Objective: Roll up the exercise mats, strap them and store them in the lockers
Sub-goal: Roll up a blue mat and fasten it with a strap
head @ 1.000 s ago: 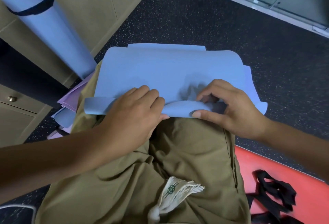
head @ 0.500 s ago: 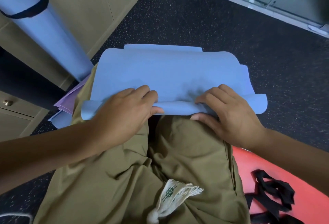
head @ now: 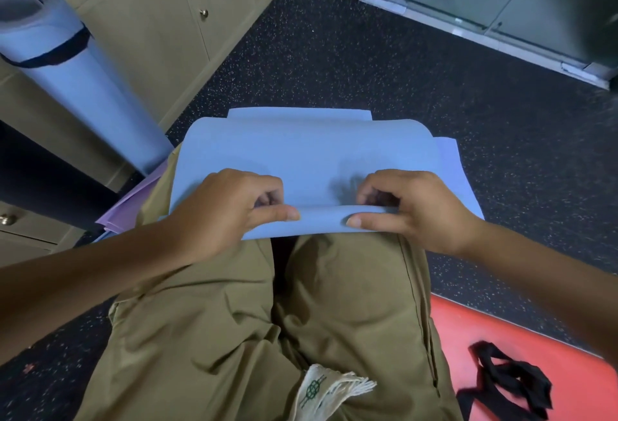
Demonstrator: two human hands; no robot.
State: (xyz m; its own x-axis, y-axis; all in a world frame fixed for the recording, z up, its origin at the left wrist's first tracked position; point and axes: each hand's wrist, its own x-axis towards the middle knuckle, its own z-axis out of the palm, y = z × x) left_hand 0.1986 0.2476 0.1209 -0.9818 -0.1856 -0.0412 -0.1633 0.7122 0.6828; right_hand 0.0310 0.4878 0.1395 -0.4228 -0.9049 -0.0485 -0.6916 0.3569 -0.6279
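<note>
Kneeling view: blue mat (head: 314, 153) lies flat on the floor (head: 368, 63), near edge folded over the knees.
Left hand (head: 230, 210): pinches that folded edge.
Right hand (head: 411, 210): pinches it too.
Rolled mat (head: 73, 69): strapped, leaning by lockers (head: 160, 9).
Straps (head: 508, 384): on red mat (head: 568, 370).

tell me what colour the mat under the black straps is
Red-orange mat, lower right of the head view, with the black straps lying on it.
</note>
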